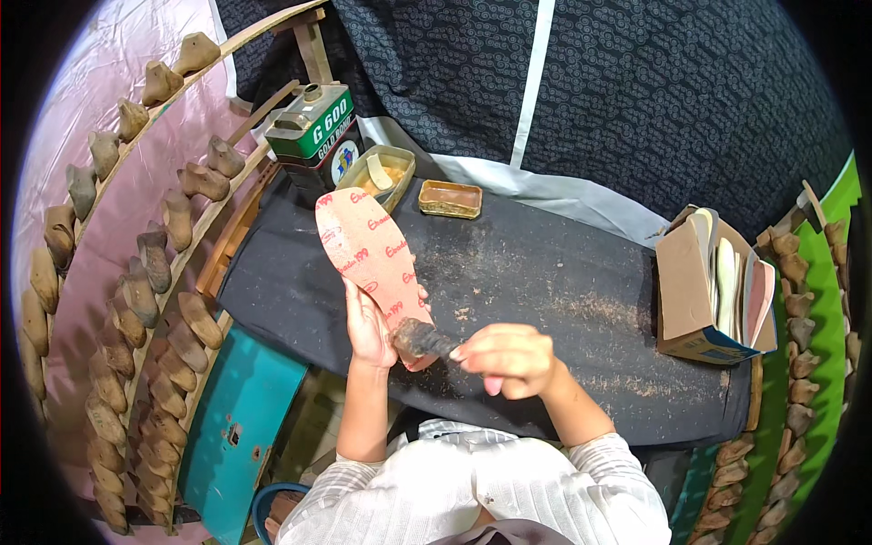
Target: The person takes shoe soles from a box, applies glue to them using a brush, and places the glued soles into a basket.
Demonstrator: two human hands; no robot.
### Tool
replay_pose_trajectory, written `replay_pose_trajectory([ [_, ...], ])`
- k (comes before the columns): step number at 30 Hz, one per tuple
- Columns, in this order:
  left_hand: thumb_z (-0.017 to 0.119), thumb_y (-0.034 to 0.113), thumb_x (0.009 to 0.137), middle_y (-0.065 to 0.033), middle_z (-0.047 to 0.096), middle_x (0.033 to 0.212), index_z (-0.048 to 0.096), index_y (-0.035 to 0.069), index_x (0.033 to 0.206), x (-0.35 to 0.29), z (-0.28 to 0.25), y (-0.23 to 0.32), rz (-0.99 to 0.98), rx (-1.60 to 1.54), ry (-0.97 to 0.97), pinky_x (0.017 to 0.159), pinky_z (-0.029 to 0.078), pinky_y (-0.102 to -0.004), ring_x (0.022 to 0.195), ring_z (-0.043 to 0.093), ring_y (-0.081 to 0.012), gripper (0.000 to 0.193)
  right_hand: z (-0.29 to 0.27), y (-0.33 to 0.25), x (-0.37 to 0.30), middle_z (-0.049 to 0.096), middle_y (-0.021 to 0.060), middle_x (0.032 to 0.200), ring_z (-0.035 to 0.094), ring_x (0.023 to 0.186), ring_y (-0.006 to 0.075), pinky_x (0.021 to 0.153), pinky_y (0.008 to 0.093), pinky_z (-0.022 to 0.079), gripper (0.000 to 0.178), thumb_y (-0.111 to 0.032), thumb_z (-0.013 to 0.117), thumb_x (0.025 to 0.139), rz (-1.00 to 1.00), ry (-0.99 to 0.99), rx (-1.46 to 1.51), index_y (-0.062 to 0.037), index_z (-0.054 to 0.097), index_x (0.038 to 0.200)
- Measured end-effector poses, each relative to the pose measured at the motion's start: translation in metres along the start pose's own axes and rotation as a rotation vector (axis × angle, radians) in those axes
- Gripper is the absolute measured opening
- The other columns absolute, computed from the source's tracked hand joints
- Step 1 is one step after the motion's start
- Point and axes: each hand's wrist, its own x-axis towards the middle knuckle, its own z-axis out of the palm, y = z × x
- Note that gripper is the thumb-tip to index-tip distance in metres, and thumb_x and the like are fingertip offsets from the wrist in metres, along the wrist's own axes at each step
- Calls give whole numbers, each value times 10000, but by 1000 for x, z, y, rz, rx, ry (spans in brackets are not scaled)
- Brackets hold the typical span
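A pink shoe insole [371, 245] with red print is held upright, tilted a little, over the near middle of the table. My left hand [368, 331] is closed round its lower part from the left, with fingertips showing at the right edge. In my right hand [509, 359], fingers pinched together, is the handle of a dark, caked glue brush [420, 339]. Its bristle end lies over the insole's narrow heel end; whether it presses on the surface I cannot tell. Behind the insole stands an olive tub [406, 173] with yellowish stuff and a pale piece inside.
A brown rectangular dish [450, 200] and a green-and-black metal can [313, 136] stand at the back of the dark-covered table [545, 272]. At the right edge is a cardboard box [686, 300] of insoles. Racks of wooden shoe lasts [138, 295] flank both sides.
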Motion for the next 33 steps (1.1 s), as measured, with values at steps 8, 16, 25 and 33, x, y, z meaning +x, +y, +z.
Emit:
replay_pose_trajectory([
  [8,167,509,929,-177,514,1229,340,76,1340,-12,-13,-2,-18,-2,28,644,551,-426,782,618,-275,622,-30,83,14,653,105,943,626,729,141,661,250,513,249,105,500,806,334,509,-290,-19,619,986],
  [16,184,467,926,-198,515,1226,331,62,1351,-28,-22,3,-8,108,72,690,542,-408,816,614,-266,605,-33,202,16,633,142,849,657,787,233,694,313,503,120,6,571,828,546,369,-456,-9,573,947],
  [25,163,455,980,-206,477,1281,291,51,1368,-32,-27,11,42,115,8,740,522,-387,857,602,-257,574,-30,222,2,623,155,913,653,824,279,704,336,525,213,100,530,791,473,281,-591,-10,565,970],
  [33,192,526,961,-178,470,1297,283,70,1387,-17,-15,18,85,96,42,715,545,-380,869,602,-229,631,-10,109,30,645,149,964,656,825,240,712,327,541,143,-5,544,861,198,520,-300,-3,593,996],
])
